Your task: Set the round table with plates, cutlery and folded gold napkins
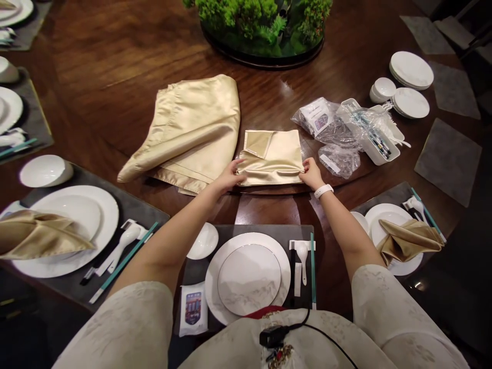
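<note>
A gold satin napkin (280, 151) lies folded into a rectangle on the dark wood table, with one corner turned over at its upper left. My left hand (231, 175) pinches its left edge near the front, where a raised pleat runs across the cloth. At the opposite edge, my right hand (312, 174) has its fingers closed on the other end of that pleat. To the left of the napkin is a larger stack of gold cloth (200, 123), partly folded over itself. Nearest me, a white plate (249, 279) rests on a larger plate, on a grey placemat (274, 231).
Plastic packets (319, 118) and a white cutlery box (378, 148) lie to the right, with stacked plates (411, 69) behind. A planted centrepiece (265, 31) stands at the back. Neighbouring settings hold folded napkins (42, 236), a bowl (46, 170) and chopsticks (125, 261).
</note>
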The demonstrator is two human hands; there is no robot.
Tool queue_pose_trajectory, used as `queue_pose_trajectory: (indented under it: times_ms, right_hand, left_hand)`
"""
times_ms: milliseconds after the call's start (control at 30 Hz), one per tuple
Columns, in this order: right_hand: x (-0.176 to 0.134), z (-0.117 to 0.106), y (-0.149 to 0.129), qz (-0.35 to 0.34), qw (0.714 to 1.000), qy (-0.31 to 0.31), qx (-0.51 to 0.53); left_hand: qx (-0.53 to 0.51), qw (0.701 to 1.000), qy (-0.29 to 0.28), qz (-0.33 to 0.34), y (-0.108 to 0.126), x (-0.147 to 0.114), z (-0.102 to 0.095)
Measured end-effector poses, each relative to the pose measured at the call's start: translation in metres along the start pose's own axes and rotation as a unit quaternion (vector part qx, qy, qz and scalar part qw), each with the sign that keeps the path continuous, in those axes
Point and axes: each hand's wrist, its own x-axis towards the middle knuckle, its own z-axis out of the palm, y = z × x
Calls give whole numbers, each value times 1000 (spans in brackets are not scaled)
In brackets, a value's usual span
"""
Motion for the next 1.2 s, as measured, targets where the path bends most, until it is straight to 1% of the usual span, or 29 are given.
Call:
queue_pose_trajectory:
  times_ms: [33, 100, 167, 200, 267, 333, 400, 433, 467, 533, 600, 700, 767, 800, 900, 1000, 1100, 1200]
  right_hand:
    - [-1, -2, -1, -24, 1000, 9, 6]
    - [-2, -6, -3, -74, 997, 32, -9]
    - [-3, -8, -4, -121, 990, 53, -48]
    - [-4, -7, -3, -142, 986, 58, -70]
    - [-9, -4, -1, -171, 977, 60, -114]
    - [-17, 1, 5, -179, 970, 56, -157]
    - [-27, 5, 12, -176, 963, 46, -201]
    - [-32, 7, 16, -179, 958, 38, -219]
    - [-37, 7, 21, -192, 953, 27, -232]
    - [-45, 8, 30, -237, 941, 4, -240]
    - [-49, 6, 37, -285, 930, -19, -231]
    - [-48, 3, 41, -315, 922, -57, -219]
    - [-44, 0, 39, -316, 920, -80, -217]
    - [-43, -2, 38, -315, 920, -89, -218]
    - [-40, -6, 33, -308, 919, -102, -223]
    - [-41, -7, 32, -296, 921, -102, -230]
    - [-45, -7, 35, -289, 926, -98, -221]
    - [-48, -4, 40, -287, 932, -91, -203]
  left_hand:
    - [37, 998, 13, 52, -2, 3, 1]
    - [130, 981, 53, 134, -2, 8, 3]
    - [223, 953, 97, 183, -1, 10, 5]
    - [265, 937, 115, 196, 0, 9, 7]
    - [340, 908, 138, 201, 2, 5, 12]
    - [401, 882, 155, 196, 2, -2, 16]
    - [437, 860, 163, 209, -2, -9, 19]
    - [446, 851, 154, 230, -4, -12, 19]
    - [450, 845, 134, 257, -7, -14, 19]
    - [453, 833, 61, 313, -13, -14, 18]
    - [456, 822, -23, 339, -15, -9, 16]
    - [464, 814, -118, 329, -9, 5, 12]
    - [460, 814, -149, 320, -2, 15, 9]
    - [456, 818, -154, 315, 1, 20, 7]
    - [450, 836, -138, 281, 5, 30, 3]
    - [432, 855, -103, 268, 0, 30, -1]
    - [409, 861, -68, 294, -10, 19, -2]
    - [407, 858, -58, 309, -20, 3, 1]
